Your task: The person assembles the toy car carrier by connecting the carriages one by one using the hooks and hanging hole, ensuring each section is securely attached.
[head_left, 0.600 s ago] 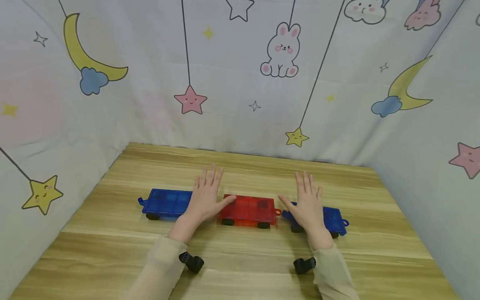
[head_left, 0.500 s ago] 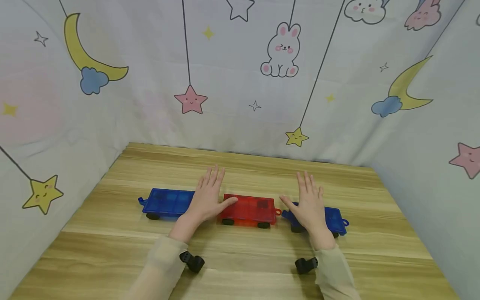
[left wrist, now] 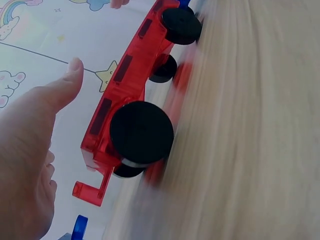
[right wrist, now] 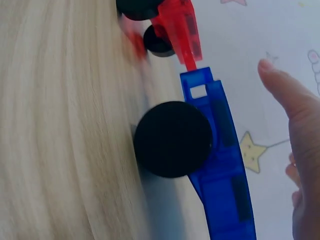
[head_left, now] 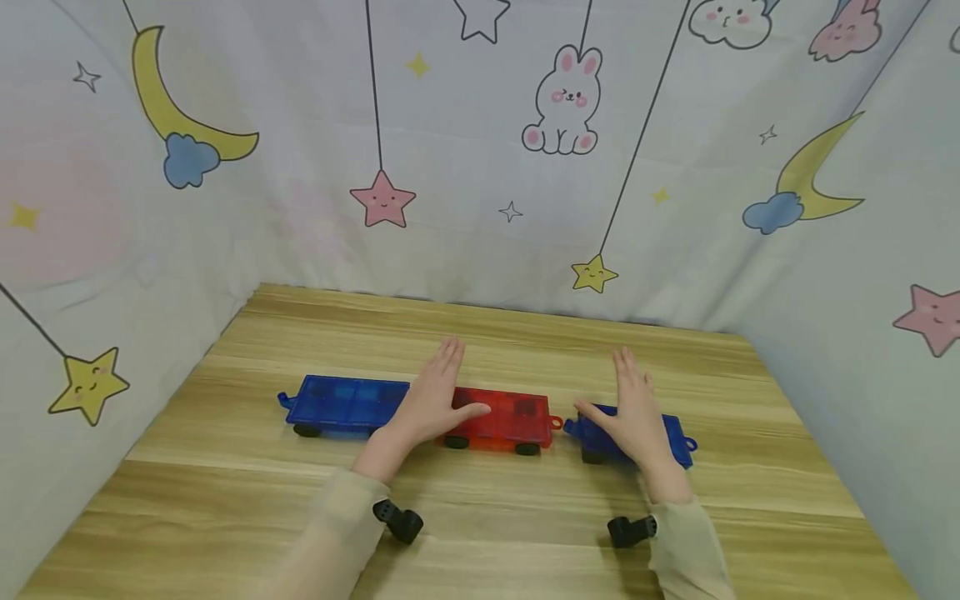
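Observation:
Three translucent toy train cars with black wheels stand in a row on the wooden table. My left hand hovers over the gap between the left blue car and the red car. Its fingers are straight, the thumb spread, and the left wrist view shows the hand apart from the red car. My right hand is likewise straight-fingered above the right blue car. In the right wrist view, that blue car has its square-holed coupling close to the red car's end; whether they are hooked is unclear.
The wooden table has a cloth backdrop with stars, moons and a rabbit behind it and at both sides. A black wrist camera is on the left sleeve, another camera on the right.
Both hands have shifted to the right, the left now over the red car's left end. Their fingers have come closer together. The train cars stay in place.

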Motion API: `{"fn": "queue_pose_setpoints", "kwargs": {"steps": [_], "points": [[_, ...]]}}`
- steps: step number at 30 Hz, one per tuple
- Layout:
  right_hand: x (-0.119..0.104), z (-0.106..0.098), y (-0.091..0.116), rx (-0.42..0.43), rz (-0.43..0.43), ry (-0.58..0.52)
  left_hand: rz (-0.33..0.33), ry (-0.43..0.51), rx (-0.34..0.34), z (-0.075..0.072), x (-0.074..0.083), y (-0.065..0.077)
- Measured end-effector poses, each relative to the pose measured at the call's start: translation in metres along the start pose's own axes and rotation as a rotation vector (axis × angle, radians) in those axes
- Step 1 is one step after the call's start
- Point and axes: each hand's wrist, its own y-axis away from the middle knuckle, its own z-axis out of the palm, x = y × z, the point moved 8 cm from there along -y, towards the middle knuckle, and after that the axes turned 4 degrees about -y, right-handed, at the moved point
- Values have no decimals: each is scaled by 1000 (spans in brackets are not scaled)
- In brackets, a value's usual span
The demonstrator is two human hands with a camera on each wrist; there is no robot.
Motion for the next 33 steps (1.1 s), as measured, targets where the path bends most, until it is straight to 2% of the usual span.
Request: {"fn": "queue_pose_setpoints", "kwargs": {"steps": [8,16,23,33], "points": [[16,-1,6,-79,3,-77,-14,142,-18,6,8,-3],[31,-2,15,-142,-22,-122,-48,227,-48,12,16,-7],[36,-2,20,-172,-61,-167,-35,223,-59,17,23,-8],[42,-2,21,-237,-82,-191,16,186,-118,27,35,-12]]}}
